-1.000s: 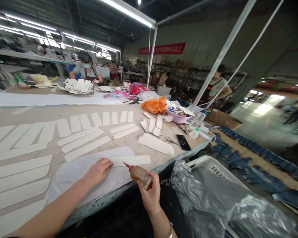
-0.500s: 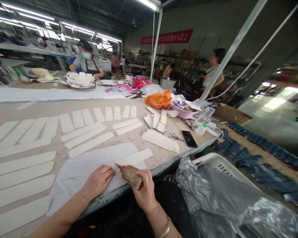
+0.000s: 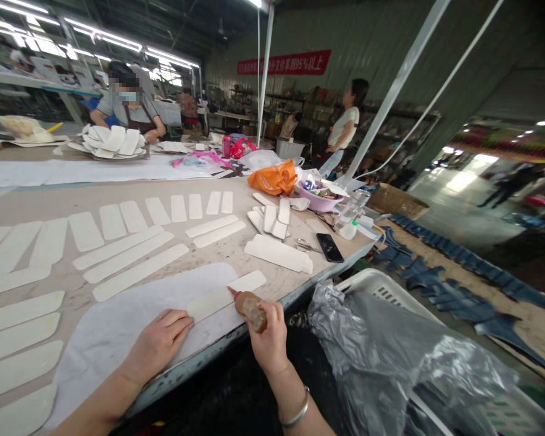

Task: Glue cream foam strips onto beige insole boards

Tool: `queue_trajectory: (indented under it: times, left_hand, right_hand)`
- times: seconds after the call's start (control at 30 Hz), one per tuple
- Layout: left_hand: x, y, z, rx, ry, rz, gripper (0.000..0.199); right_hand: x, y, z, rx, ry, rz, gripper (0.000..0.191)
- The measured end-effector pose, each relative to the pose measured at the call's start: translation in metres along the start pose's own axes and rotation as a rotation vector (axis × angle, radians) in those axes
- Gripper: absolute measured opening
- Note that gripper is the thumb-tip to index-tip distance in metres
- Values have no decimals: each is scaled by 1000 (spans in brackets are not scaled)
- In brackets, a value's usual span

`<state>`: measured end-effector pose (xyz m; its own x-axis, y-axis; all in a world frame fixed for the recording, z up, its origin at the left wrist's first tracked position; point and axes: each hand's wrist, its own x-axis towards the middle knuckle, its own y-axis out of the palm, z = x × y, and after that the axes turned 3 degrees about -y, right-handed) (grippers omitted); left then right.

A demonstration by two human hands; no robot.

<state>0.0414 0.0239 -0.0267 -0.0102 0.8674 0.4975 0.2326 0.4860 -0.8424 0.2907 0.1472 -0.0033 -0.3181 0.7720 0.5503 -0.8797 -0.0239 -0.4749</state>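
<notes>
My right hand (image 3: 271, 339) is wrapped round a squeeze bottle (image 3: 251, 310) with a red nozzle and brownish contents. The bottle leans left, its tip over the right half of a long white strip (image 3: 209, 301) with rounded ends; whether it touches cannot be made out. At the strip's left end, my left hand (image 3: 166, 336) lies flat with fingers stretched, the fingertips on or beside that end. Under the strip and left hand is a white sheet (image 3: 113, 330) on the table. More white strips (image 3: 140, 272) lie in rows beyond and to the left.
Stacked white pieces (image 3: 277, 253), scissors (image 3: 306, 245) and a phone (image 3: 330, 247) lie to the right. Behind are an orange bag (image 3: 275, 178) and a purple basin (image 3: 322, 201). Grey plastic (image 3: 390, 339) fills a white basket beside the table edge. A co-worker (image 3: 129, 109) sits opposite.
The bottle's tip has moved along the strip towards its right end, with my right hand. My left hand stays near the left end. The whole view has swung to the right.
</notes>
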Motion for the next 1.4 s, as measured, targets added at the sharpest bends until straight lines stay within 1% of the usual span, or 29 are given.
queue_trajectory:
  times: [0.17,0.33,0.5,0.67,0.77,0.83,0.9,0.97,1.07,1.17,1.27,1.4]
  left_hand:
    - [1,2,3,-21,18,-21,16]
    - [3,0,1,-45,-8,-41,16]
    - [3,-1,0,-36,-1,-28,16]
    - [3,-2,-1,-32,-22,6,16]
    - [4,-4,-4,-41,-45,19,19]
    - [4,-6,-6,-46,-63,25,20]
    - [5,-8,-8,-53,-77,31,20]
    - [6,-9,-9,-60,-80,31,19]
    - [6,-9,-10,-54,-69,40,19]
    - [7,-8,-10,-50,-60,60,19]
    - [7,-8,-10,-70,-55,59,21]
    - [8,-9,-10,-83,-55,33,22]
  right_hand:
    - [9,-6,-15,-135,75,-103,30]
    - [16,-13,-22,-205,128,-153,27]
    - [18,-14,-26,-228,163,-187,28]
    - [18,-13,-28,-228,133,-236,28]
    - [16,-12,-23,-159,37,-249,29]
    - [12,-10,-15,-61,-48,-202,30]
    - [6,-6,-4,42,-117,-108,30]
    - [0,0,8,126,-155,-12,30]
    - [-8,10,19,198,-155,98,33]
    - [-11,15,24,221,-129,169,35]
    - [-12,12,27,224,-122,206,33]
    - [-14,1,30,225,-128,230,33]
